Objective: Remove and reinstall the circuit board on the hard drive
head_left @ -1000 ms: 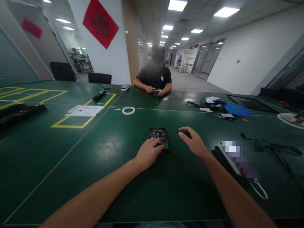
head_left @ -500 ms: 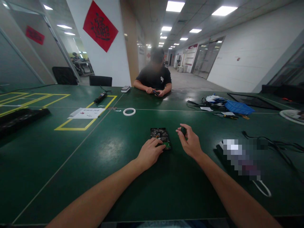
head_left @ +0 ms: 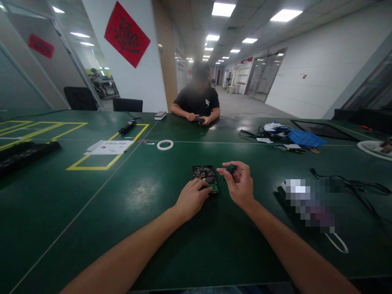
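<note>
A small dark hard drive (head_left: pixel 204 173) with a green circuit board lies circuit side up on the green table (head_left: pixel 128 196). My left hand (head_left: pixel 191 199) rests on its near edge, fingers curled onto it. My right hand (head_left: pixel 238 183) hovers just right of the drive, fingers pinched around a small dark object (head_left: pixel 232 168) that I cannot name; a thin tip seems to point down toward the drive.
Across the table a person in a black shirt (head_left: pixel 197 102) handles something small. A white tape ring (head_left: pixel 165 144), a paper sheet (head_left: pixel 108 147) in a yellow-marked box, a blue tray (head_left: pixel 302 139), cables (head_left: pixel 352 188) and a blurred-out item (head_left: pixel 309 202) lie around.
My right hand picked up the small dark object from the table right of the drive and carried it left toward the drive. My left hand stayed on the drive.
</note>
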A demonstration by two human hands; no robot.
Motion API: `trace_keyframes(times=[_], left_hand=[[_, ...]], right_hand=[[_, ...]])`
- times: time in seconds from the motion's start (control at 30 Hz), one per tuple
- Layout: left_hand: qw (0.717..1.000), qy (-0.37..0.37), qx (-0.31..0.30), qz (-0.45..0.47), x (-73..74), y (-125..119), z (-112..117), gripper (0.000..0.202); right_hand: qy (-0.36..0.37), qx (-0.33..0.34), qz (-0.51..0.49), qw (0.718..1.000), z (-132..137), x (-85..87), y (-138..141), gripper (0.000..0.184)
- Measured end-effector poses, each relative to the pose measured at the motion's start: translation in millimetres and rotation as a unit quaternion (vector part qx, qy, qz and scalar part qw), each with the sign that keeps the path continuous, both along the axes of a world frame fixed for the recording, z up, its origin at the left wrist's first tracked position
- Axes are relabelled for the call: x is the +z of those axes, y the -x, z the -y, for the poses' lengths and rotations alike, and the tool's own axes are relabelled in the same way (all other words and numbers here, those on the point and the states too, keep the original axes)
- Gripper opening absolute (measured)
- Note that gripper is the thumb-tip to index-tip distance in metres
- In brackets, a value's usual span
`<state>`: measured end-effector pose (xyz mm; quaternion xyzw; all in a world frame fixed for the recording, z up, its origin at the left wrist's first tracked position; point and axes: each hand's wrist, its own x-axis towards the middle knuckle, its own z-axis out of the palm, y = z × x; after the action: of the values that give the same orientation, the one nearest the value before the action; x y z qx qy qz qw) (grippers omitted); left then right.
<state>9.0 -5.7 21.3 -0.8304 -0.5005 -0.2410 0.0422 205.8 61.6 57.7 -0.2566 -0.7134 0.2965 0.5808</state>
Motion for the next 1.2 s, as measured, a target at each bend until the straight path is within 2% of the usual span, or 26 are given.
trace_keyframes(times=[0.23, 0.97, 1.1, 1.2], left_hand=[[1.0, 0.004, -0.003, 0.004, 0.3, 0.6, 0.2, 0.026], [1.0, 0.006, -0.005, 0.003, 1.6, 0.2, 1.2, 0.026], [1.0, 0.005, -0.005, 0.003, 1.8, 0.8, 0.6, 0.025], [1.0, 0.008, -0.003, 0.005, 1.6, 0.7, 0.1, 0.025]], right_hand=[[0.01, 0.007, 0.011, 1.0, -3.7, -6.8, 3.5, 0.036], [-0.004, -0.02, 0.043, 0.999, -1.6, -11.9, 1.4, 0.037], [-0.05, -0.081, 0.103, 0.99, -0.8, -11.5, -3.1, 0.043], [-0.109, -0.094, 0.157, 0.977, -3.1, -5.3, -4.0, 0.043]])
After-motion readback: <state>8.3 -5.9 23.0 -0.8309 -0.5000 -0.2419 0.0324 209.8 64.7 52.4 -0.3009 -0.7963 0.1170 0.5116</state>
